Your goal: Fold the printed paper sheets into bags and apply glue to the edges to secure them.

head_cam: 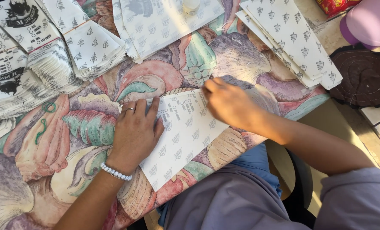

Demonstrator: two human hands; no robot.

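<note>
**Both hands on a printed paper sheet at the desk edge**

I observed one white printed paper sheet (185,136) lying flat on the floral-covered desk (83,127), near its front edge. My left hand (135,130) pressed flat on the sheet's left portion, fingers spread wide, gripping nothing. My right hand (228,103) rested on the sheet's upper right edge, fingers curled; I could not tell whether it pinched the paper. Stacks of similar printed sheets (49,55) lay well apart at the desk's far side.
</note>
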